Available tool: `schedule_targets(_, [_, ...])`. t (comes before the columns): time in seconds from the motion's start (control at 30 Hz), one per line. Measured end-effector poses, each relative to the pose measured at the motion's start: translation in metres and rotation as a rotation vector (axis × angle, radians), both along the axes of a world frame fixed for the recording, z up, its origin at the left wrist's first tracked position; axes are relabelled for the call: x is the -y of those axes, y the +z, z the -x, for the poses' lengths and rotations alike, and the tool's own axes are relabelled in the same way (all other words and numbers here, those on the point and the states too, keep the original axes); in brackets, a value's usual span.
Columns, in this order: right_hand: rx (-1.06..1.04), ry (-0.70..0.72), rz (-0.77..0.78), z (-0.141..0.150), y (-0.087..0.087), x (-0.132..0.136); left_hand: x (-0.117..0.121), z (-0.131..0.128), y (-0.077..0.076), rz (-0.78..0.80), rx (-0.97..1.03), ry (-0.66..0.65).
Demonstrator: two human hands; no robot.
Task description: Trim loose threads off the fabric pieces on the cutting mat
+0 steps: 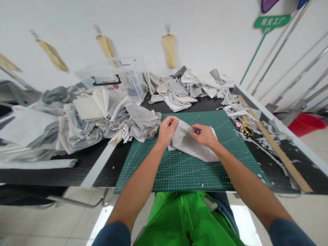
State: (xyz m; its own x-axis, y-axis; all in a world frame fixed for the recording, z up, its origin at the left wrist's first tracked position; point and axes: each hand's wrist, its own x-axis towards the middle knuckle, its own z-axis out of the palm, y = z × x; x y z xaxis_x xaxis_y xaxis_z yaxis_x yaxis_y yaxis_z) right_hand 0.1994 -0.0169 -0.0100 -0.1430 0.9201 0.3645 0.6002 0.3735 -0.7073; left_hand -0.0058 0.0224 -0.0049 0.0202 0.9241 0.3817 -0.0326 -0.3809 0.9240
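A grey piece of cloth point(191, 145) lies folded on the green cutting mat point(184, 171). My left hand point(167, 130) pinches its upper left edge, fingers closed on the fabric. My right hand point(203, 135) rests on top of the cloth, fingers pinched together around a small dark object that I cannot make out. Both forearms reach in from below.
Heaps of grey and white fabric point(84, 119) cover the table's left side and back point(189, 85). A clear plastic box point(112, 77) stands behind them. Gold scissors point(246, 130) and a long wooden ruler point(276, 150) lie at right. A green mesh bag point(184, 218) hangs below the table edge.
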Motion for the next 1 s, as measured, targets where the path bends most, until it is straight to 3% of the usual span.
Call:
schedule_targets(0.33, [0.318,-0.228,0.084,-0.033,-0.01,-0.02,-0.017,0.016,-0.002,-0.017,0.046,0.378])
schedule_targets(0.5, [0.298,-0.291,0.079,-0.048,-0.013,-0.026,-0.028,0.025,-0.011,0.006,-0.01,0.481])
schedule_targets(0.57, [0.22,-0.287,0.03,-0.047,-0.012,-0.026,-0.029,0.026,-0.015,0.045,-0.085,0.448])
schedule_targets(0.67, [0.099,-0.223,-0.053,-0.04,-0.009,-0.023,-0.024,0.023,-0.017,0.055,-0.351,0.405])
schedule_targets(0.77, [0.027,-0.156,-0.106,-0.028,-0.006,-0.018,-0.013,0.015,-0.012,-0.086,-0.617,0.403])
schedule_targets(0.8, [0.011,-0.133,-0.116,-0.024,-0.005,-0.016,-0.008,0.011,-0.01,-0.157,-0.64,0.353])
schedule_targets(0.9, [-0.035,-0.037,-0.125,-0.013,-0.003,-0.008,0.005,-0.004,-0.007,-0.317,-0.592,0.038])
schedule_targets(1.0, [-0.087,0.037,-0.121,-0.007,0.001,-0.002,0.014,-0.017,-0.008,-0.266,-0.52,-0.17])
